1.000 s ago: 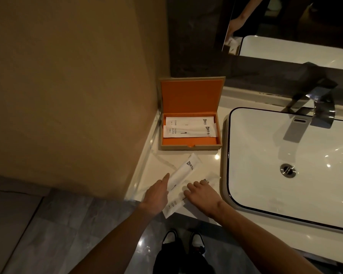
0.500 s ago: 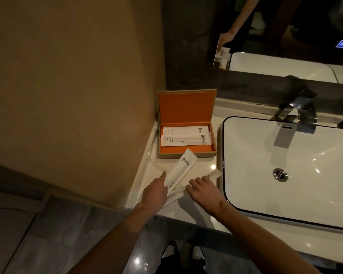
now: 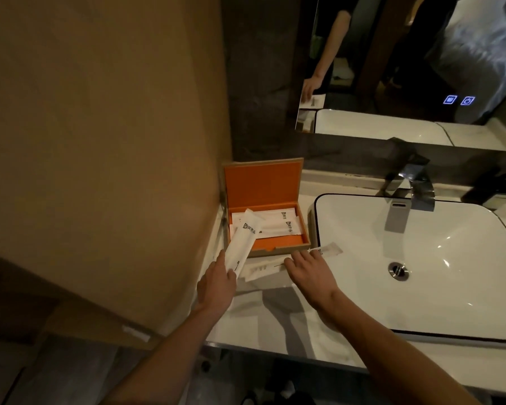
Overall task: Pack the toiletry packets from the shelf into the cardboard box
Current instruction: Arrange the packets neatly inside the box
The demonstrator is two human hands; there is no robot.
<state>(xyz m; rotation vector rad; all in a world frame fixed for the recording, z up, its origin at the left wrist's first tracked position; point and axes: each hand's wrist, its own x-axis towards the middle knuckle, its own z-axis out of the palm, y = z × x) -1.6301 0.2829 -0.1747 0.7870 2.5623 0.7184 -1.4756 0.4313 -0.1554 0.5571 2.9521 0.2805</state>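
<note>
Cardboard box (image 3: pixel 275 251) lies open, holding white toiletry packets (image 3: pixel 278 228).

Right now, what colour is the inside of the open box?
The box is lined orange, with tan cardboard edges; head view shows it.

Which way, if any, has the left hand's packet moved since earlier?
Yes: the packet in the left hand moved toward the box; its tip now crosses the front wall.
</note>
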